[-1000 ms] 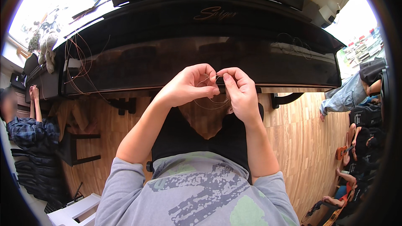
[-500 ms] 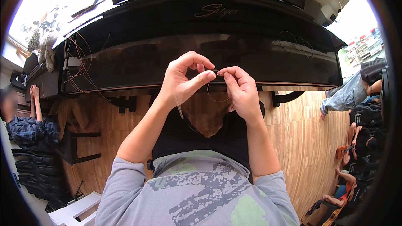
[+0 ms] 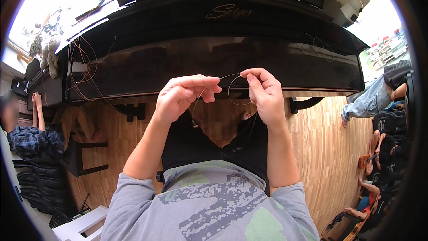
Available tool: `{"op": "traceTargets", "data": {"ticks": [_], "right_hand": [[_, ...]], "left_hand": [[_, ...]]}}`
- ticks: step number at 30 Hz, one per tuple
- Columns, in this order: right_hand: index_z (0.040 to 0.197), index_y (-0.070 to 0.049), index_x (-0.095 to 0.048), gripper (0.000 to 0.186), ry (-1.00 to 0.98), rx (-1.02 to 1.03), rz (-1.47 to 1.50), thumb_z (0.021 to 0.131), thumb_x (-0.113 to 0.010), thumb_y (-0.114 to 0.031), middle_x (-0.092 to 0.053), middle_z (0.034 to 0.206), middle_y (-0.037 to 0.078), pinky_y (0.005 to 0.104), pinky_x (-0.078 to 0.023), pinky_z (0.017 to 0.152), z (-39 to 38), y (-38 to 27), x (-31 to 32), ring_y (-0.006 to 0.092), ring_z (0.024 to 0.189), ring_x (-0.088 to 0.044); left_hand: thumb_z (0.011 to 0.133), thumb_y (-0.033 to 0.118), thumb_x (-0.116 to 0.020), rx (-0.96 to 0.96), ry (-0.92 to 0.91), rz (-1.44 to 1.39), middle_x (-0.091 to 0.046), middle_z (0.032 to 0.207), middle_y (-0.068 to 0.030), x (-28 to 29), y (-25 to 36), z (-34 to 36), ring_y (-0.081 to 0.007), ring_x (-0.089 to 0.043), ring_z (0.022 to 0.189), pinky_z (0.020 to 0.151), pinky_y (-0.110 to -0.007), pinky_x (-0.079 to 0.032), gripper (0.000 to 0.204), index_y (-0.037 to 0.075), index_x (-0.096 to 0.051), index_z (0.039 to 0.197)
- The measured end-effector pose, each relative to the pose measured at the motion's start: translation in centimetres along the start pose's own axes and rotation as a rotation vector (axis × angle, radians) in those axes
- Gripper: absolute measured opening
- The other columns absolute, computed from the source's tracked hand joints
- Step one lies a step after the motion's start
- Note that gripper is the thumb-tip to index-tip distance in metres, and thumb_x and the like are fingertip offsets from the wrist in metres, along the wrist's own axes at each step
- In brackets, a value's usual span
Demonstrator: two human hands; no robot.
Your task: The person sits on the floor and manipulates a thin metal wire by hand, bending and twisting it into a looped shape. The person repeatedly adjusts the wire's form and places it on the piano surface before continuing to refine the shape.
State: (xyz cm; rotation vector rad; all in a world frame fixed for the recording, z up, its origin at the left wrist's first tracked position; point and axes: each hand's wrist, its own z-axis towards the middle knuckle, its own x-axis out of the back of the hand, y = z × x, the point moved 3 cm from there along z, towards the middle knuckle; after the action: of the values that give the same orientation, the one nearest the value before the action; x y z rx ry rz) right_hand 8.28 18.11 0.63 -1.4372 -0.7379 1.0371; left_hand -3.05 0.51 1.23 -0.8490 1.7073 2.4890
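Observation:
A thin wire string (image 3: 229,94) runs between my two hands over the front edge of a glossy black piano (image 3: 178,58), curving into a loop beside my right hand. My left hand (image 3: 187,93) pinches one part of it, with the fingers bent and pointing right. Between thumb and forefinger, my right hand (image 3: 266,93) grips another part. On the piano lid at the left lies a loose tangle of copper-coloured strings (image 3: 84,79). A thinner coil of string (image 3: 315,48) rests on the lid at the right.
A person in a plaid shirt (image 3: 33,138) sits at the far left beside a black stool (image 3: 84,156). Several seated people, one near a small guitar (image 3: 365,161), are along the right. Black piano legs (image 3: 307,104) stand under the keyboard. A white frame (image 3: 80,225) is at lower left.
My hands have drawn apart, the left moving left and the right slightly right. The string now spans the gap between them, and its loop shows more fully.

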Motion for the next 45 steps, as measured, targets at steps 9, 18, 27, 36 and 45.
{"op": "traceTargets", "data": {"ticks": [9, 18, 27, 36, 45], "right_hand": [[0.102, -0.002, -0.059, 0.016, -0.054, -0.093, 0.224, 0.098, -0.048, -0.013, -0.04, 0.055, -0.008, 0.0177, -0.022, 0.041, -0.1, -0.4, -0.8, -0.0007, 0.044, -0.029], [0.102, -0.002, -0.058, 0.017, 0.05, 0.014, 0.169, 0.099, -0.047, -0.014, -0.04, 0.055, -0.007, 0.018, -0.022, 0.041, 0.0, -0.3, -0.6, -0.0003, 0.044, -0.029], [0.103, -0.003, -0.058, 0.017, 0.082, 0.024, 0.191, 0.099, -0.047, -0.015, -0.039, 0.054, -0.007, 0.0184, -0.021, 0.04, 0.1, -0.4, -0.2, -0.0002, 0.043, -0.027], [0.103, -0.003, -0.058, 0.017, 0.054, 0.004, 0.256, 0.099, -0.047, -0.015, -0.039, 0.055, -0.007, 0.0185, -0.02, 0.04, -0.1, 0.0, -0.9, -0.0002, 0.043, -0.027], [0.103, -0.003, -0.057, 0.016, 0.096, 0.031, 0.273, 0.1, -0.046, -0.014, -0.04, 0.055, -0.007, 0.0186, -0.02, 0.04, -0.1, 0.3, -0.7, -0.0003, 0.043, -0.029]], "left_hand": [[0.09, 0.001, -0.058, -0.019, 0.463, 0.5, -0.069, 0.088, -0.0052, 0.3, -1.5, 0.9, -0.0108, -0.064, 0.083, 0.075, -0.021, -0.051, 0.012, -0.001, -0.068, 0.097], [0.096, 0.018, -0.044, -0.174, 0.381, 1.212, -0.059, 0.081, -0.0053, -0.6, -1.1, 1.2, -0.0124, -0.051, 0.066, 0.061, -0.027, -0.042, 0.027, -0.001, -0.064, 0.1], [0.09, 0.0, -0.05, -0.326, 0.344, 1.12, -0.053, 0.069, -0.005, -1.5, -0.1, 1.2, -0.0109, -0.048, 0.059, 0.056, -0.027, -0.041, 0.015, 0.0, -0.062, 0.098], [0.091, 0.006, -0.06, 0.164, 0.279, 0.115, -0.065, 0.088, -0.0069, -1.2, -3.5, 1.7, -0.0096, -0.059, 0.075, 0.065, -0.023, -0.048, 0.015, 0.002, -0.061, 0.105], [0.093, 0.01, -0.057, 0.127, 0.12, -0.477, -0.06, 0.086, -0.0055, -3.4, -6.0, 1.3, -0.0085, -0.053, 0.072, 0.065, -0.023, -0.042, 0.041, 0.006, -0.041, 0.13]]}}
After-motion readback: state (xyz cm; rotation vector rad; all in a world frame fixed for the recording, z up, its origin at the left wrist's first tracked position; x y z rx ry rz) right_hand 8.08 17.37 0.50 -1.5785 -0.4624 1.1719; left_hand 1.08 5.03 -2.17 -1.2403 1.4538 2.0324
